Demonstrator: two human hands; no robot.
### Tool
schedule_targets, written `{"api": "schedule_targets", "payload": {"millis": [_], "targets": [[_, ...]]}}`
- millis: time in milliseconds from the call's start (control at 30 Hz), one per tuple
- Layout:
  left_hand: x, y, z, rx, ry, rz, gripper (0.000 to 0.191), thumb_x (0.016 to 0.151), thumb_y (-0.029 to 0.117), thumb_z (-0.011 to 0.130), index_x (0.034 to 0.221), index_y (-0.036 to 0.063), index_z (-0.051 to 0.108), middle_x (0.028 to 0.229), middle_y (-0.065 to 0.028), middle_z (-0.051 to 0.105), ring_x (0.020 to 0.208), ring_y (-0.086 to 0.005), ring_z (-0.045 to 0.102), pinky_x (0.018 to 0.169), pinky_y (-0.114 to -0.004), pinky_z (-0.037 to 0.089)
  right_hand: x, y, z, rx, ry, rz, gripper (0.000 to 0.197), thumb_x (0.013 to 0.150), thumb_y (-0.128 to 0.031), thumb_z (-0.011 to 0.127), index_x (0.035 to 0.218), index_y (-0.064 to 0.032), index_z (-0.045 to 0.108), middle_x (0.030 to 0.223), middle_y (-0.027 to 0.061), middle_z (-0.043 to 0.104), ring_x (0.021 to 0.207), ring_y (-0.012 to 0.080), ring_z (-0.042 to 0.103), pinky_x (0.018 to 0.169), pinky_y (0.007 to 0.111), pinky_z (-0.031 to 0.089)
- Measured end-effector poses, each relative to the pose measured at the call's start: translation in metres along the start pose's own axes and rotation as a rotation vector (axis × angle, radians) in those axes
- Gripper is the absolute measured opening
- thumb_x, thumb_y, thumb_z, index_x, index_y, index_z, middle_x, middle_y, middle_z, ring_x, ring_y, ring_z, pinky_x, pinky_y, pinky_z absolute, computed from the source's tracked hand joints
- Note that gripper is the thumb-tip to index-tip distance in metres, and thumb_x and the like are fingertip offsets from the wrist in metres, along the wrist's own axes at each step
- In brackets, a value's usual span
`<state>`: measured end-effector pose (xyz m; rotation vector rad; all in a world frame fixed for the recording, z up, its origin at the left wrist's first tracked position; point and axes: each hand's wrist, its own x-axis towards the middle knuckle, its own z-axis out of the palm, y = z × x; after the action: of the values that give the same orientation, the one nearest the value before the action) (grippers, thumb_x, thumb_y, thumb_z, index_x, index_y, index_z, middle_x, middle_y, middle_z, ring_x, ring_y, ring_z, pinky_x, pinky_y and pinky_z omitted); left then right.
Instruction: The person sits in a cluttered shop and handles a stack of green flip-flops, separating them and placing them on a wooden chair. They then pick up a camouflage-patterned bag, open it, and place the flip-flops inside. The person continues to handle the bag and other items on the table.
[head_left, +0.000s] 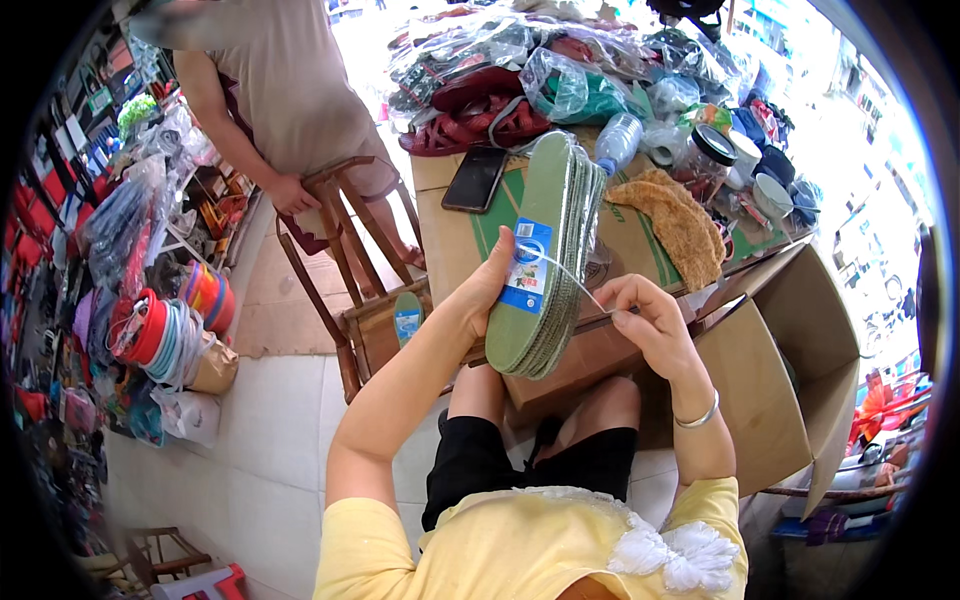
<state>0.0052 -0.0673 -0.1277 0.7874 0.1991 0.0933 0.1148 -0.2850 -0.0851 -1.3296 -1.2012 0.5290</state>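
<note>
A stack of green shoe insoles (553, 187) stands tilted before me, with a blue paper label (526, 266) around its middle. My left hand (489, 281) grips the stack from the left side, thumb along the label. A thin white string (571, 279) crosses the label and runs taut to my right hand (643, 315), whose thumb and forefinger pinch its end. The far side of the stack and most of my left fingers are hidden. Another green insole with a blue label (407, 319) lies on the seat of a wooden chair (367, 337) to the left.
A cardboard-covered table (442, 180) bears a smartphone (474, 178), a plastic bottle (619, 141), a brown cloth (671, 217) and bagged sandals (487, 112). An open carton (757, 375) stands at right. A person (292, 97) rests a hand on the chair. Goods crowd the left.
</note>
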Motion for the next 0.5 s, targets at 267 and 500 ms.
{"api": "schedule_targets", "payload": {"millis": [267, 500], "targets": [[0.006, 0.003, -0.009, 0.008, 0.044, -0.008, 0.079, 0.092, 0.068, 0.025, 0.135, 0.0058, 0.046, 0.119, -0.0163, 0.062, 0.104, -0.0291, 0.064, 0.086, -0.048, 0.055, -0.003, 0.026, -0.007, 0.389, 0.006, 0.125, 0.01, 0.087, -0.013, 0.052, 0.081, -0.0064, 0.048, 0.107, 0.0119, 0.06, 0.095, 0.0177, 0.055, 0.087, 0.031, 0.041], [0.0, 0.012, -0.003, 0.262, 0.082, 0.236, 0.071, 0.089, 0.063, 0.044, 0.13, 0.0063, 0.048, 0.114, -0.0106, 0.063, 0.1, -0.0228, 0.065, 0.085, -0.038, 0.055, 0.021, 0.035, -0.004, 1.131, 0.086, 0.171, 0.013, 0.091, -0.016, 0.05, 0.085, -0.0053, 0.052, 0.114, 0.0118, 0.058, 0.09, 0.0193, 0.057, 0.075, 0.032, 0.049]]}}
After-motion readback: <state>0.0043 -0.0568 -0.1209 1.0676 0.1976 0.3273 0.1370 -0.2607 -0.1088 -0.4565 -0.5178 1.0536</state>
